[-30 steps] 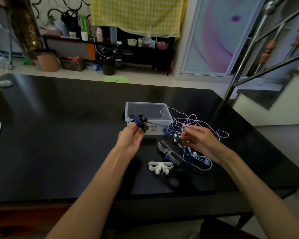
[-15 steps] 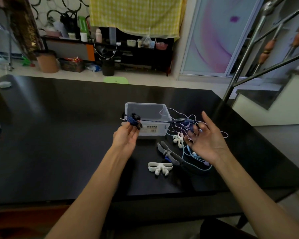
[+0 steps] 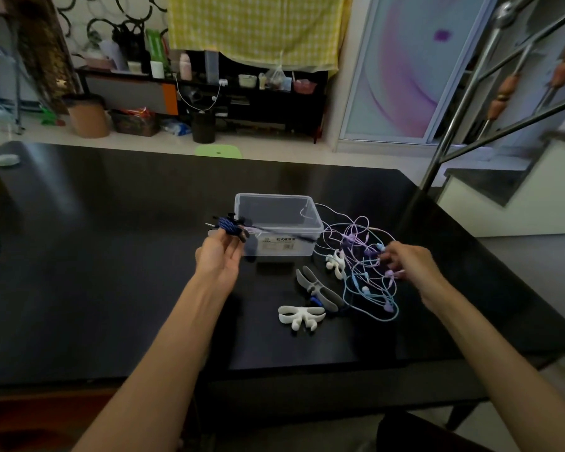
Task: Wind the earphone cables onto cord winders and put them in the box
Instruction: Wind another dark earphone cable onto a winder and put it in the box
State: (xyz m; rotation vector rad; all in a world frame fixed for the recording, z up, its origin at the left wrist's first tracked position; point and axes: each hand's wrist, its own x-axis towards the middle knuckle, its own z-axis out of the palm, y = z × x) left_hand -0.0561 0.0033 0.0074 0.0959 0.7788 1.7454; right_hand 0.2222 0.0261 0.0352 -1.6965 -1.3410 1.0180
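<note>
On a black table [image 3: 111, 272], a white cord winder [image 3: 300, 316] lies nearest the person, with a grey cord winder [image 3: 317, 287] just beyond it and a second white winder [image 3: 336, 263] farther right. The right hand [image 3: 411, 265] reaches into a loose tangle of purple and light-blue earphone cables [image 3: 369, 275], fingers curled among the strands; whether they pinch one cannot be told. To the left, the left hand [image 3: 221, 257] holds up a dark winder wrapped in blue cable [image 3: 229, 225], gripped at the fingertips, a dark strand trailing right toward the tangle. Behind them stands the clear plastic box [image 3: 276, 207], open-topped, a cable end draped over its right rim.
</note>
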